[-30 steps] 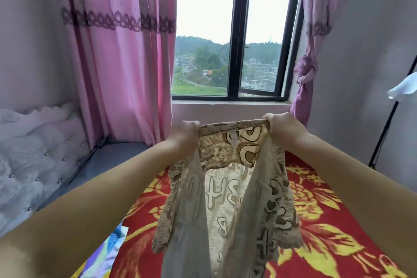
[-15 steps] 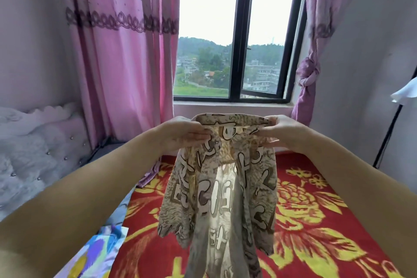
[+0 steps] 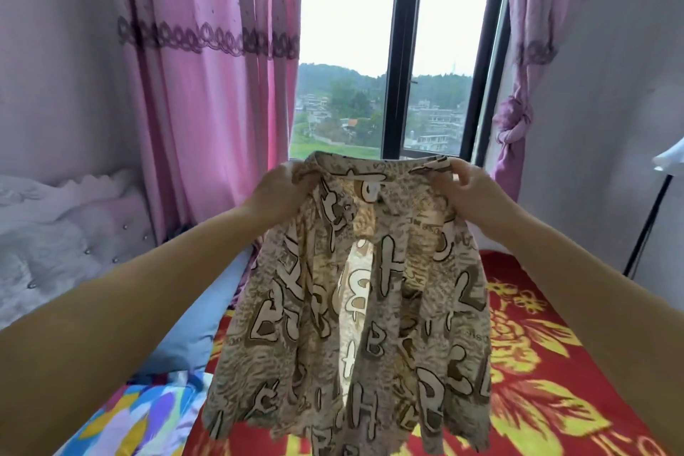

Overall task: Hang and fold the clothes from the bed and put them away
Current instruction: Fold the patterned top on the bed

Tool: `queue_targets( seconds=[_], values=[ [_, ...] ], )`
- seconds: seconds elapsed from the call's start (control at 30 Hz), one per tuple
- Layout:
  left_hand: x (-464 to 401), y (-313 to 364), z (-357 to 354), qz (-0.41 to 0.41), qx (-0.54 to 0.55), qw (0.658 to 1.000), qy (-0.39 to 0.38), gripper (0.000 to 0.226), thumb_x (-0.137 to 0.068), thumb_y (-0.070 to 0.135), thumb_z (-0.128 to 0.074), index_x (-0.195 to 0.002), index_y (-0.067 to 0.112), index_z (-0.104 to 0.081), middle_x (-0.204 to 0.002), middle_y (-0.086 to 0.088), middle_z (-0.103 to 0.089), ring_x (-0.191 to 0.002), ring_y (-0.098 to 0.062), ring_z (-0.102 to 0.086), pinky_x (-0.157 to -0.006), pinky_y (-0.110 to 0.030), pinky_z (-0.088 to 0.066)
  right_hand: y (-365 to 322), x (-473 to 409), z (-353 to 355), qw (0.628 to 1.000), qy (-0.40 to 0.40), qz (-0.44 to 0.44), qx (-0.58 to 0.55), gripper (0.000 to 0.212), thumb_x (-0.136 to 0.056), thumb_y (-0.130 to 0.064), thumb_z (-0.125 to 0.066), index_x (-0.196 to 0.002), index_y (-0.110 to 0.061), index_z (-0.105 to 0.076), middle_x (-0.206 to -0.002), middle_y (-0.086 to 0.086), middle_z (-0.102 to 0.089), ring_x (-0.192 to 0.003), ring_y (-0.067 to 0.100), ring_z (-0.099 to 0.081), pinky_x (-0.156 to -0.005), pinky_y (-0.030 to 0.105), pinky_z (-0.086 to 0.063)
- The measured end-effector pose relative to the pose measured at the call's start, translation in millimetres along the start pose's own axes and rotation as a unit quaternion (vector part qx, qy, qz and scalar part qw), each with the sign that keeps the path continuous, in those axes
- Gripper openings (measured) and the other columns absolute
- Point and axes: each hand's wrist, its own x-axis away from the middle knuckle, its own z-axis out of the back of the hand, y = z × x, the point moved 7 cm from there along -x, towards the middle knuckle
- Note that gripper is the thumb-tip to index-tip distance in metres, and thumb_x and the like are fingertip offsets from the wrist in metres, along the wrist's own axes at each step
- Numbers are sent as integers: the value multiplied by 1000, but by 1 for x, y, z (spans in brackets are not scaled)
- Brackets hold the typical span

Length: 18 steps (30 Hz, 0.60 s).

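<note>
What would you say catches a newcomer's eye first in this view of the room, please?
The beige letter-print shirt held up in the centre, the left hand and right hand gripping its top edge. Beneath it lies the red blanket with yellow flowers covering the bed. Behind, the window shows green hills and buildings, framed by pink curtains.

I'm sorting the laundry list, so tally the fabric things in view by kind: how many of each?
Shirts: 1, the letter-print shirt, held up by the left hand and right hand.
Curtains: 2, the left curtain hanging loose, the right curtain tied in a knot.
Blankets: 1, the red flowered blanket.
Pillows: 1, the blue pillow.
Other cloths: 1, the multicoloured cloth.
Total: 6
</note>
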Motion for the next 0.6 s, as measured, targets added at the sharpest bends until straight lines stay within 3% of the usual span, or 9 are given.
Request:
queue_targets(
  seconds=[0.13,0.2,0.3,0.37,0.47,0.53,0.6],
  values=[
    [6,-6,5,-3,110,993,-53,50,-87,49,-57,-123,14,-57,-91,7,-64,-77,-4,-57,-57,-7,-45,-4,2,-4,999,-28,37,-24,11,-94,-36,-56,-100,-30,-63,-92,-5,-70,-79,10,-67,-67,20,-52],
    [14,-14,2,29,181,969,-168,71,-66,65,-68,-114,13,-65,-92,0,-72,-83,-13,-67,-62,-11,-52,1,7,-9,990,-130,-14,-57,23,-82,-42,-65,-98,-26,-68,-85,-2,-72,-75,15,-70,-61,22,-54],
    [22,-30,-10,96,214,918,-319,73,-54,63,-80,-105,10,-69,-95,-11,-74,-80,-23,-72,-65,-26,-57,9,16,-21,963,-252,-64,-73,17,-74,-41,-71,-79,-25,-70,-79,1,-71,-67,16,-68,-57,25,-55],
    [20,-38,-17,127,211,919,-307,71,-57,58,-80,-107,9,-68,-96,-12,-73,-80,-24,-72,-67,-28,-58,18,7,-25,976,-208,-58,22,20,-80,-38,-71,-90,-20,-71,-88,6,-73,-75,21,-70,-66,31,-58],
    [13,-47,-29,166,153,954,-197,56,-73,47,-73,-107,3,-65,-93,-14,-71,-81,-24,-69,-76,-33,-57,26,-12,-28,965,-47,-32,256,25,-92,-34,-62,-101,-11,-65,-96,9,-69,-81,22,-65,-74,35,-54],
    [9,-39,-37,175,126,967,-138,27,-91,28,-63,-95,1,-62,-75,-9,-64,-62,-17,-62,-63,-29,-53,19,-17,-37,953,22,-9,301,19,-96,-25,-57,-101,-8,-61,-95,10,-68,-73,18,-59,-61,27,-48],
    [6,-19,-44,160,124,973,-115,16,-96,16,-54,-86,4,-57,-62,-4,-55,-44,-10,-52,-43,-22,-44,3,-19,-48,958,61,26,278,8,-96,-17,-54,-97,-10,-59,-91,6,-67,-63,11,-52,-51,16,-37]
  ],
)
